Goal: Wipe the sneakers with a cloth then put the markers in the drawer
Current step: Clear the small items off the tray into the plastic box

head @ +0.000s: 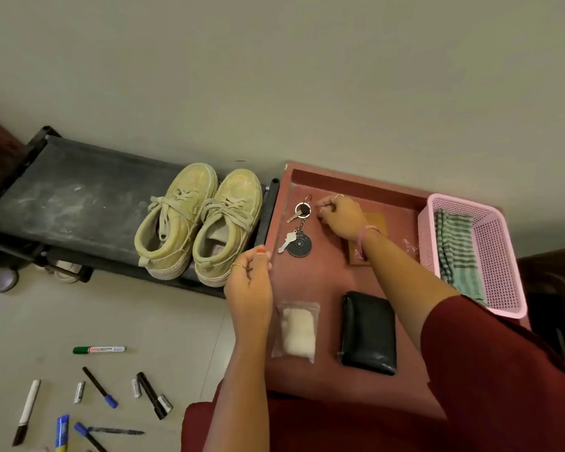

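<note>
Cloth (455,252), striped green, lies in the pink basket (503,282); left grip (249,282) and right grip (338,215) loosely curled, holding nothing.

The sneakers (198,223) are pale yellow with cream laces, on a black rack (62,190) smudged with white dust. To the right, a reddish-brown table (327,278) bears a black wallet (368,332) and a pink mesh basket (503,252) holding a green-and-grey striped cloth (455,249). On the near-left floor lie markers (99,349) (one green-capped with a white barrel, others black, some blue-capped).
</note>
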The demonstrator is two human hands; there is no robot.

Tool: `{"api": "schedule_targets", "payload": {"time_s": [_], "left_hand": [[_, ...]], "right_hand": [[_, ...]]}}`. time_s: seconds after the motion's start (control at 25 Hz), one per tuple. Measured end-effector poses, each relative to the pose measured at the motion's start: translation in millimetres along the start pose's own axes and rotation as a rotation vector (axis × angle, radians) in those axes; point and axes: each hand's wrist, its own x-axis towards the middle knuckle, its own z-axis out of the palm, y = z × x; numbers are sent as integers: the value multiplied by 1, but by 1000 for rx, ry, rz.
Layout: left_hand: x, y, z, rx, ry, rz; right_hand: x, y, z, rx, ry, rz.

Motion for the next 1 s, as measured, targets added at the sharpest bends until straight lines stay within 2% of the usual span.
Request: {"api": "schedule_targets", "payload": {"time_s": [0.08,0.16,0.6,0.8,1.0], "left_hand": [[3,-1,0,-1,13,3],[4,-5,-1,-9,8,-8],[3,-3,0,24,0,-24],[5,-5,1,39,0,-16],[5,-4,2,38,-1,-7]], "right_hand": [[7,0,4,59,34,77],[11,-2,7,15,26,111],[13,-11,19,23,-81,95],[10,-14,23,12,-62,30],[6,-12,29,163,-107,104]]}}
